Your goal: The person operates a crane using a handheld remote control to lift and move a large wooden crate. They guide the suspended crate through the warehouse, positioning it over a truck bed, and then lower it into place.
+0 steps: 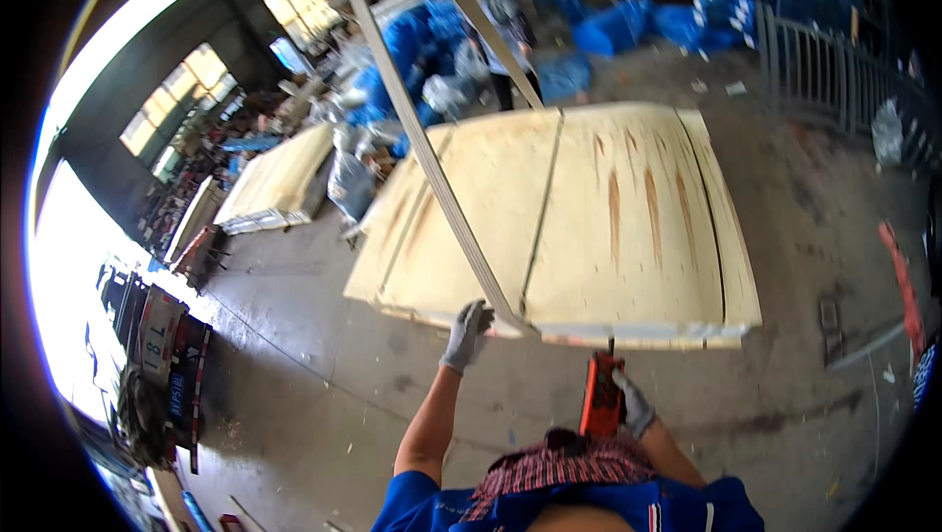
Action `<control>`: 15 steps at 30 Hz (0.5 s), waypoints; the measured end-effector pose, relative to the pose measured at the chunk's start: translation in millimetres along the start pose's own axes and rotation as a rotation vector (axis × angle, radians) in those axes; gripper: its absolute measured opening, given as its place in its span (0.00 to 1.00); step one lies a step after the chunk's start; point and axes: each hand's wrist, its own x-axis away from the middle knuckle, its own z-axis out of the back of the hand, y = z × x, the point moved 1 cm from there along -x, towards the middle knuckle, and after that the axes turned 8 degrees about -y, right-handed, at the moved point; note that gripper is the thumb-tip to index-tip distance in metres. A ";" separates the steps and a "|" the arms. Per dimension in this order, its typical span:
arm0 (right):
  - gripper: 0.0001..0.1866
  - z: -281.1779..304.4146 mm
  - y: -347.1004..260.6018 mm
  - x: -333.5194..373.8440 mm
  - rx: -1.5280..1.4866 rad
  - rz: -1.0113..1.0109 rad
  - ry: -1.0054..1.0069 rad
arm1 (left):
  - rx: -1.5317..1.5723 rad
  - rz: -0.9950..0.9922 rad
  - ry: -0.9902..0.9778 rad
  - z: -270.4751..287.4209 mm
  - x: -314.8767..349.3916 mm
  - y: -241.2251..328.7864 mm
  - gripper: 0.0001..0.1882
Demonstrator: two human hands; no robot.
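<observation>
The stack (471,247), a broad pile topped with pale wood sheets and crossed by dark bands, lay ahead of the person and served as landmark. The left forearm reached forward and slightly inward to the stack's near edge, where the gloved left hand (461,345) was raised, fingers upward and loosely bent, just beside the near strap (422,154). Its grip looked released, though whether the fingertips touched that strap could not be told. The near strap slanted down to the stack's near edge; the far strap (456,0) ran down to its far edge. The right arm was bent closer to the body, and the gloved right hand (638,408) had its grip clasped round the right side of a red tool (600,399), held upright-looking in front of the stack's near edge, its dark tip toward the wood. Another person (505,14) stood beyond the stack; a smaller pile (280,179) lay to its left.
</observation>
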 end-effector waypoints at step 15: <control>0.27 -33.8 -28.6 -59.2 0.128 0.099 -0.038 | -0.372 -0.620 0.193 64.2 -174.6 195.1 0.24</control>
